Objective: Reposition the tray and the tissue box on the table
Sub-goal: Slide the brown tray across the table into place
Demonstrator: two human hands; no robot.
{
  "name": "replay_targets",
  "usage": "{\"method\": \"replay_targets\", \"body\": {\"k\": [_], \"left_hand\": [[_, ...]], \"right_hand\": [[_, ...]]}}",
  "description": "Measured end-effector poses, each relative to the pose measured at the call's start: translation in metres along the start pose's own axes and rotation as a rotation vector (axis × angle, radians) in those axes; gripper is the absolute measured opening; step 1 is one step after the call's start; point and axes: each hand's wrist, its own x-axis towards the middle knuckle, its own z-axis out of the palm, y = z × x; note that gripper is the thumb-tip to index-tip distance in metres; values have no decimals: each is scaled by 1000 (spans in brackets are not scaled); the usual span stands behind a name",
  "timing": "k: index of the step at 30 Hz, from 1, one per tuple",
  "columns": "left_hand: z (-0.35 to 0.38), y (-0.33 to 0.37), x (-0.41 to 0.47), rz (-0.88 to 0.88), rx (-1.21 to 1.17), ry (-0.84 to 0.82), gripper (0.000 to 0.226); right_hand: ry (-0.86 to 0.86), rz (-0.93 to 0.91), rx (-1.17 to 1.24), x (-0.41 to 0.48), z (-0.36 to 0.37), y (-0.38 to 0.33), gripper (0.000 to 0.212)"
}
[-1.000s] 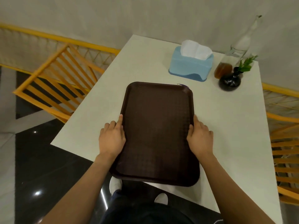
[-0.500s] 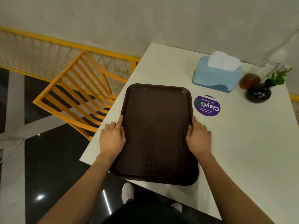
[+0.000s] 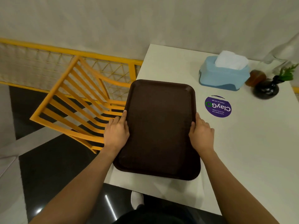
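Tray (image 3: 159, 126) lies flat at the bench (image 3: 242, 151) left edge, tissue box (image 3: 224, 74) well apart at the back | we judge it stiff, light, slick: best taken by the long sides | left hand (image 3: 116, 132) and right hand (image 3: 201, 135) clamp opposite rims, each grip grasping the tray.

Both hands (image 3: 116, 132) gripping tray (image 3: 159, 126) (long edges)
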Motion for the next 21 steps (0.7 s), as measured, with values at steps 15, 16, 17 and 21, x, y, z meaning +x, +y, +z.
{"method": "replay_targets", "body": {"k": [15, 16, 17, 21], "left_hand": [[14, 34, 22, 55, -9, 31, 50], [15, 34, 22, 57, -25, 30, 50], [16, 34, 22, 58, -39, 31, 50], [16, 32, 26, 75, -111, 27, 49]], "right_hand": [[-12, 18, 8, 17, -18, 35, 58], [-10, 9, 29, 12, -18, 37, 60], [-23, -4, 38, 7, -18, 38, 62], [-80, -54, 23, -13, -9, 37, 74]]}}
